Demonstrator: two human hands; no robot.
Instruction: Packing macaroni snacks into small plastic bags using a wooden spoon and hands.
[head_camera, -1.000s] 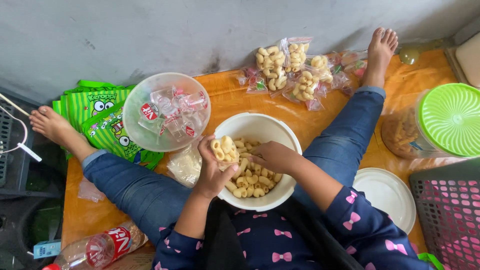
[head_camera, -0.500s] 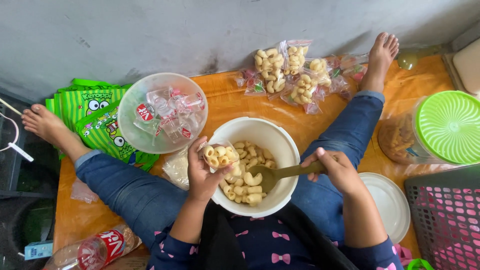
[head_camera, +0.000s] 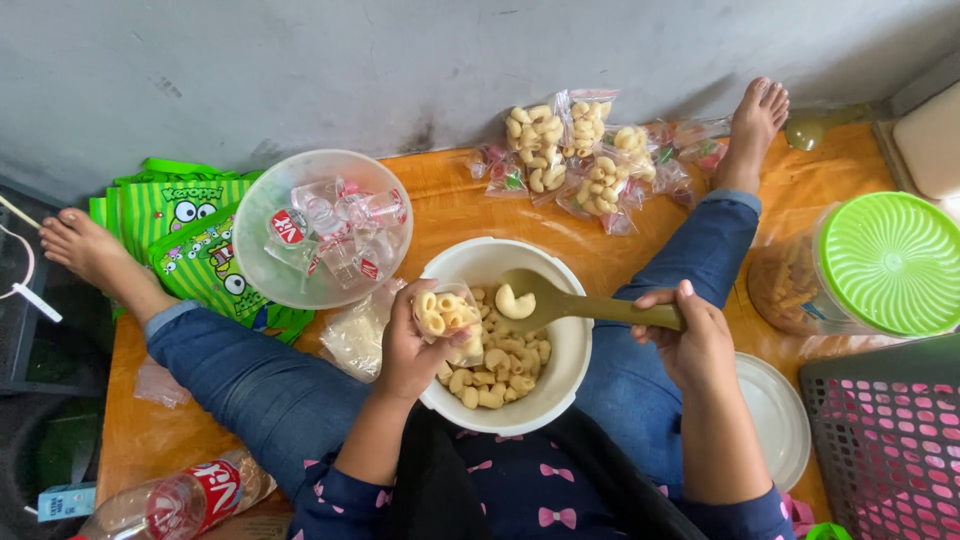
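Note:
I sit on the floor with a white bowl (head_camera: 560, 385) of curled pale crackers between my legs. My left hand (head_camera: 412, 345) holds a small clear bag (head_camera: 446, 314), partly filled with crackers, over the bowl's left rim. My right hand (head_camera: 685, 335) grips the handle of an olive-green spoon (head_camera: 560, 300); its scoop is lifted over the bowl with one cracker in it, near the bag's mouth.
Filled cracker bags (head_camera: 580, 160) lie at the back by my right foot. A clear bowl of small wrapped packets (head_camera: 325, 235) and green printed bags (head_camera: 185, 235) sit left. A green-lidded jar (head_camera: 880, 265), white lid (head_camera: 780, 420), pink basket (head_camera: 900, 440) sit right; a bottle (head_camera: 185, 495) lies front left.
My right hand has drawn back out of the bowl and lifted the spoon with a cracker toward the bag. The left hand with the bag has stayed at the rim.

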